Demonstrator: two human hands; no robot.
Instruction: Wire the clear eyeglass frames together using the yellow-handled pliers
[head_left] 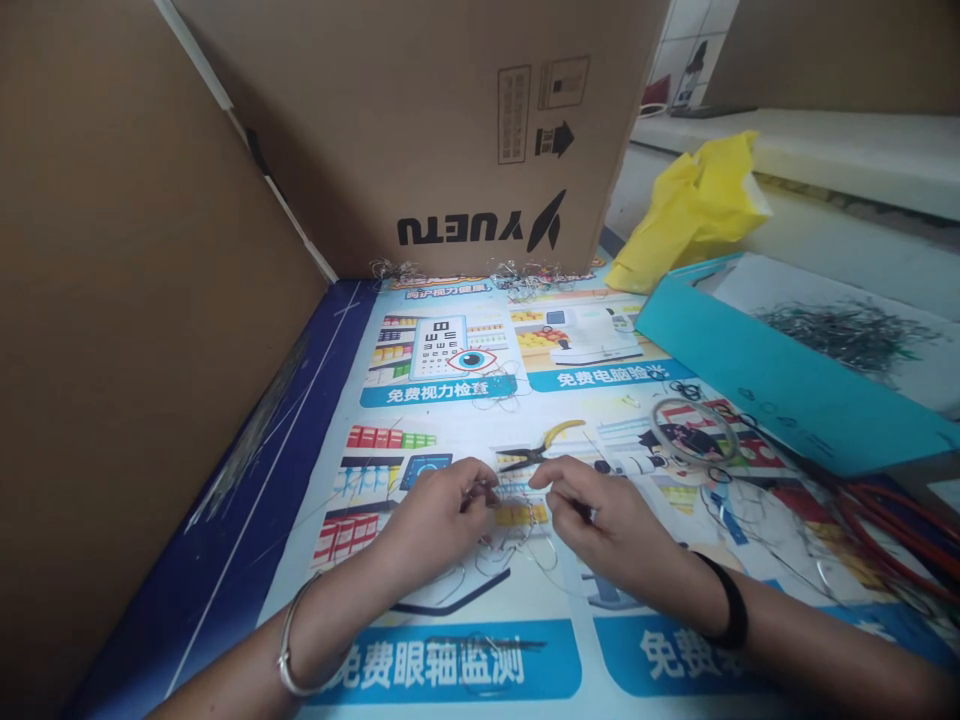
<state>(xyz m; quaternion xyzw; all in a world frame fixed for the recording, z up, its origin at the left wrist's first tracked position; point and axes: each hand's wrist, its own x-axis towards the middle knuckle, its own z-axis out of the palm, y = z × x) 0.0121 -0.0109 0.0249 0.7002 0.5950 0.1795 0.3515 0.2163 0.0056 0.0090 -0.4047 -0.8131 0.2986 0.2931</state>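
I'm apparently working by fingertip over thin wires, which are lying on the sheet between my left hand and right hand. Both are curling their fingers; I can't tell what they're gripping. Any next move is calling, I judge, for a fine pinch. The blue box is holding a wire heap.

Gap btwn L hand & R hand was narrow, w/ wire loops in it & pliers just beyond. Back panel blocked far side; side panel blocked far L. Widest pass: L of L hand, along dark blue strip. R side tight: wire coil, blue box, red cords, yellow bag behind.
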